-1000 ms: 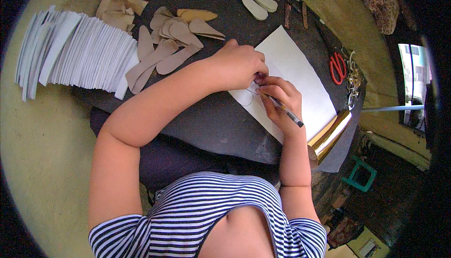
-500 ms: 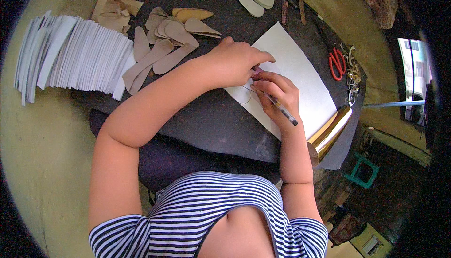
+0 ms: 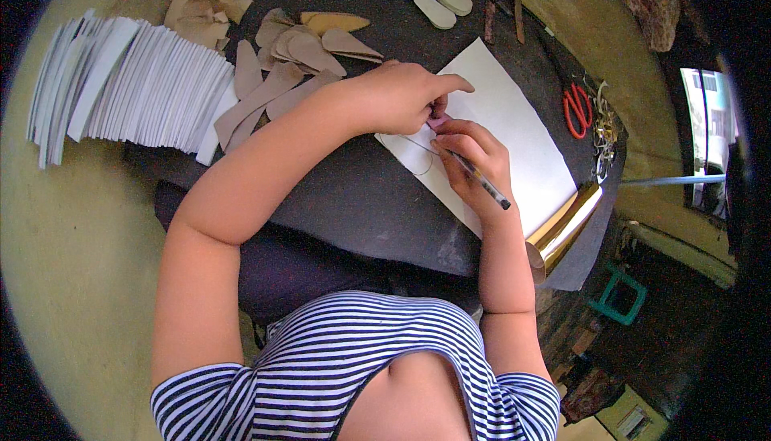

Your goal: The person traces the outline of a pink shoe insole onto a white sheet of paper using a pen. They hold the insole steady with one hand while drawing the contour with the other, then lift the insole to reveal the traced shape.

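A white sheet [image 3: 514, 120] lies on the dark table, its near right end rolled up to show a shiny gold side [image 3: 566, 228]. My right hand [image 3: 479, 160] is closed around a clear-barrelled pen [image 3: 486, 184], its tip end toward the sheet. Just left of it, my left hand [image 3: 397, 100] pinches a small pinkish-purple piece [image 3: 435, 122] against the sheet, with the index finger stretched to the right. The piece is mostly covered by my fingers, so its shape cannot be made out. A thin curved line [image 3: 422, 173] shows on the sheet below my hands.
Left stands a long row of white strips or cards [image 3: 144, 91]. Beyond my left forearm lie brownish sole-shaped pieces [image 3: 309, 51]. Two white insole shapes [image 3: 434, 7] are at the far side. Red-handled scissors [image 3: 577, 112] and gold scraps [image 3: 604, 132] lie right.
My hands stay close together at the pinkish piece. The left index finger reaches slightly farther right, and the right hand with the pen has shifted only a little.
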`<state>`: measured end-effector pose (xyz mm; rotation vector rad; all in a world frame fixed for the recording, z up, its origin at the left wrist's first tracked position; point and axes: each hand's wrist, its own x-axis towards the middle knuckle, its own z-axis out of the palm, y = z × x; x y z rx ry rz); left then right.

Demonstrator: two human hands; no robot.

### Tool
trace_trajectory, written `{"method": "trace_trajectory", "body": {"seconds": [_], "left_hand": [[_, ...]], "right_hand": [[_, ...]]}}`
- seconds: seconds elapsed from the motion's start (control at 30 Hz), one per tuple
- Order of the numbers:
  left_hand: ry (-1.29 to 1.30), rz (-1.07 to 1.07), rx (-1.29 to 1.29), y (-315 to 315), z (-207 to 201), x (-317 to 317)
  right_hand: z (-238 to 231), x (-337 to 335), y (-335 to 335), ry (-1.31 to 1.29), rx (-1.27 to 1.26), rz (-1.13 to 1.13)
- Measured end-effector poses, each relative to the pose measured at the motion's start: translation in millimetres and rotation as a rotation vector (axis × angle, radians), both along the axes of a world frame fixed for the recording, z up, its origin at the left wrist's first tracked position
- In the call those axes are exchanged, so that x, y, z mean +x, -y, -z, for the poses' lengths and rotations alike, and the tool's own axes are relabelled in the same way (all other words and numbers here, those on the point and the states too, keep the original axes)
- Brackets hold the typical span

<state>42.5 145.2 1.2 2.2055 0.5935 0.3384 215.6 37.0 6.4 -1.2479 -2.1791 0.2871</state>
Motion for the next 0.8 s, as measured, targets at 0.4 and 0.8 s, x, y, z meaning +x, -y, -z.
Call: {"method": "trace_trajectory", "body": {"seconds": [0.4, 0.8], "left_hand": [[-0.009, 0.001, -0.030, -0.2, 1.9, 0.9], [-0.017, 0.010, -0.002, -0.9, 2.1, 1.2]], "right_hand": [[2.9, 2.2, 5.0, 0.011, -0.073, 0.079], [5.1, 2.4, 3.2, 0.045, 0.011, 0.036]]}}
